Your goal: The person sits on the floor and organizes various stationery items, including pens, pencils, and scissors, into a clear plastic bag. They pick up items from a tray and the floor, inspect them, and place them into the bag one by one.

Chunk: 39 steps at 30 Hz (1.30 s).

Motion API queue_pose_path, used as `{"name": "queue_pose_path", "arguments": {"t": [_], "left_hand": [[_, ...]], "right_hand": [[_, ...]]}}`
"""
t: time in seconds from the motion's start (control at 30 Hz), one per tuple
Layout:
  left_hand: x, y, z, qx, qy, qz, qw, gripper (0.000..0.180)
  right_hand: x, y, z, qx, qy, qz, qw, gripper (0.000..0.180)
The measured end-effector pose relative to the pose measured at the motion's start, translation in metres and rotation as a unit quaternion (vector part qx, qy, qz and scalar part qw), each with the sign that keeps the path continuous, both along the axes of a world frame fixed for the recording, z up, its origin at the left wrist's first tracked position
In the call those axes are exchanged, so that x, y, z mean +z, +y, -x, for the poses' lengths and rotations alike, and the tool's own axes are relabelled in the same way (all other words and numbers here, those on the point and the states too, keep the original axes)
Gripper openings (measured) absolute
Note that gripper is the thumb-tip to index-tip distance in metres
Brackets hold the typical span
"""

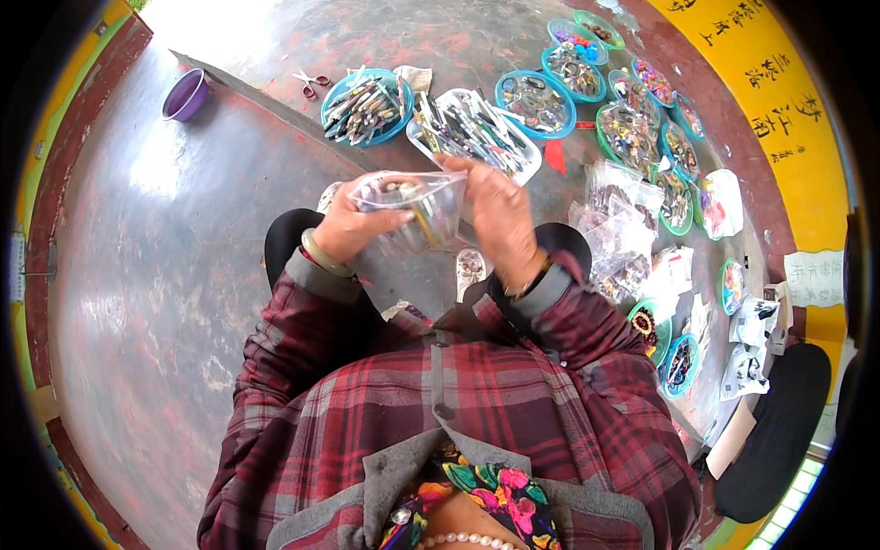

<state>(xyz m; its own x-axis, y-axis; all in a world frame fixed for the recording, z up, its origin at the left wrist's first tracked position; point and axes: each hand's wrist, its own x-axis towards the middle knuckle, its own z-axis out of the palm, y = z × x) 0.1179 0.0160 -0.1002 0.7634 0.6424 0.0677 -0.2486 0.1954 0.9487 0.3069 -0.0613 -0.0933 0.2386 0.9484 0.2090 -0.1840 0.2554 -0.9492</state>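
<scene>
Handling clear bag (433, 213), looking part-filled | left hand (353, 222) fingers gripping it; right hand (502, 213) blurring at edge, can't tell grip | pens (362, 110) remaining in blue basin (407, 99), white tray (529, 169)

Floor (137, 367): grey, glossy, red-blotched. On it we list: one white tray (532, 170) of pens, our landmark; one blue basin (390, 136) of pens, just left of it; scissors (311, 84), farther left; one purple basin (186, 95), well left; one red scrap (555, 157), just right; clear plastic bags (610, 229), right and nearer us; green and blue bowls (599, 130), grouped right.
</scene>
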Motion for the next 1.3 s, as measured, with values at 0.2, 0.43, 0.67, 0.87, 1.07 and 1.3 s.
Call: {"name": "queue_pose_path", "arguments": {"t": [0.2, 0.43, 0.67, 0.87, 1.07, 1.3], "left_hand": [[-0.02, 0.028, 0.008, 0.054, -0.068, 0.075, 0.993, 0.039], [-0.024, 0.029, 0.0, 0.088, -0.066, 0.098, 0.989, 0.04], [-0.031, 0.034, -0.004, 0.079, -0.05, 0.103, 0.99, 0.043], [-0.03, 0.031, -0.003, 0.056, -0.058, 0.105, 0.991, 0.045], [-0.033, 0.033, -0.005, 0.042, -0.064, 0.122, 0.99, 0.044], [-0.029, 0.03, -0.003, 0.02, -0.037, 0.116, 0.992, 0.047]], "right_hand": [[-0.072, 0.091, -0.147, -0.127, -0.237, 0.08, 0.96, 0.034], [-0.191, 0.089, -0.186, 0.008, -0.635, 0.349, 0.69, 0.032], [-0.199, 0.091, -0.169, 0.042, -0.677, 0.424, 0.6, 0.026], [-0.203, 0.087, -0.164, 0.028, -0.695, 0.384, 0.607, 0.022], [-0.197, 0.094, -0.202, 0.077, -0.668, 0.284, 0.684, 0.036], [-0.082, 0.051, -0.157, -0.171, -0.14, 0.174, 0.96, 0.017]]}}
